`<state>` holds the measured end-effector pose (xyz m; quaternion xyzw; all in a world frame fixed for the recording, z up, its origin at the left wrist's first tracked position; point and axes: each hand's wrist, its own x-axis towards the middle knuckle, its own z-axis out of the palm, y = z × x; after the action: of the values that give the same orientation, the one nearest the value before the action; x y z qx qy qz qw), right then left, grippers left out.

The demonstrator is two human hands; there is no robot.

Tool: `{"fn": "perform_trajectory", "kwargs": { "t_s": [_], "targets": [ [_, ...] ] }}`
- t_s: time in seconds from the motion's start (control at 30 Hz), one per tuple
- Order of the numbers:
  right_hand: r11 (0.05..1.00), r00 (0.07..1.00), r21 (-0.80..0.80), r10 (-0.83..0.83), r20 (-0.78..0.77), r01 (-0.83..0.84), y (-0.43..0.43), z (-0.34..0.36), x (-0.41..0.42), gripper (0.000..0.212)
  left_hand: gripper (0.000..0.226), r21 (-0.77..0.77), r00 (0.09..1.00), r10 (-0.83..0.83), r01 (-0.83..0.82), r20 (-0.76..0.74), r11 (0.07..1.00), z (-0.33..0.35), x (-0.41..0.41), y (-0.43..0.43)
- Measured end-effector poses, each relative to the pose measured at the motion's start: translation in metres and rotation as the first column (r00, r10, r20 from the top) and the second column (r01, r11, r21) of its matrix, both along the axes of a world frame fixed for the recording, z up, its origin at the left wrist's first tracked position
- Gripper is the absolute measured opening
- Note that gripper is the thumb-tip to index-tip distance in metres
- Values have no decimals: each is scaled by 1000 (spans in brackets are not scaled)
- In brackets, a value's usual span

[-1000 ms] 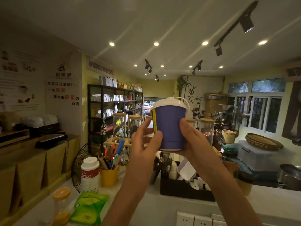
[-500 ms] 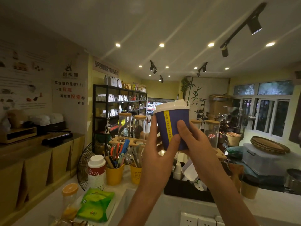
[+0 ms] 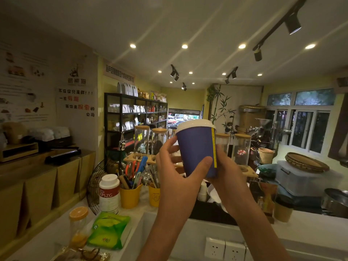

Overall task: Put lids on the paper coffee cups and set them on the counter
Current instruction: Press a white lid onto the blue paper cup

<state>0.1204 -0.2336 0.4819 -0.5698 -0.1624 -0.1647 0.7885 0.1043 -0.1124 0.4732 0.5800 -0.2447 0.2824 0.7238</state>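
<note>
A purple paper coffee cup point(image 3: 194, 146) with a yellow stripe down its right side is held up at chest height, upright. A white lid point(image 3: 195, 123) sits on its rim. My left hand point(image 3: 177, 172) wraps the cup's lower left, thumb across the front. My right hand point(image 3: 226, 176) cups it from behind and the right, mostly hidden by the cup. Below lies the white counter point(image 3: 310, 225).
Two yellow pots point(image 3: 130, 196) of scissors and tools, a white canister point(image 3: 109, 193), a green packet point(image 3: 109, 230) and an orange-lidded jar point(image 3: 78, 228) stand at the left. A black tray point(image 3: 212, 211) of cups, glass jars point(image 3: 242, 149) and a brown cup point(image 3: 282, 211) are behind.
The cup has turned in my hands: its yellow stripe went from the left edge, across the front, to the right edge. My view has shifted a little to the left.
</note>
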Motion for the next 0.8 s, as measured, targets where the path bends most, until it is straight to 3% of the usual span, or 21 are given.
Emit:
{"fn": "perform_trajectory", "kwargs": {
  "t_s": [0.1, 0.23, 0.33, 0.5, 0.6, 0.67, 0.73, 0.8],
  "targets": [
    [997, 997, 30, 71, 6, -71, 0, -2, -3, 49, 75, 64, 993, 102, -105, 53, 992, -4, -4, -2],
    [946, 967, 223, 250, -45, -234, 4, -3, -6, 48, 76, 74, 957, 244, -257, 157, 963, -9, -7, -9],
    [878, 918, 344, 386, -95, -333, 5, -8, -7, 48, 76, 76, 951, 262, -278, 165, 958, -10, -7, -11],
    [838, 845, 373, 494, -205, -399, 11, -12, -11, 50, 69, 21, 965, 248, -251, 92, 968, -2, -1, -8],
    [861, 851, 369, 457, -259, -350, 15, -11, -10, 53, 66, 24, 963, 267, -268, 43, 963, -2, 2, -6],
    [893, 869, 328, 405, -285, -309, 17, -5, -9, 57, 47, 6, 969, 246, -247, 31, 969, -8, 5, -5],
    [975, 939, 137, 208, -275, -176, 24, 6, -7, 58, 25, -102, 997, 67, -71, -36, 992, -16, 10, -4],
    [970, 987, -211, -140, -84, 120, 31, 15, -1, 62, 37, -286, 964, -257, 227, -71, 931, -27, 19, -5]
  ]
}}
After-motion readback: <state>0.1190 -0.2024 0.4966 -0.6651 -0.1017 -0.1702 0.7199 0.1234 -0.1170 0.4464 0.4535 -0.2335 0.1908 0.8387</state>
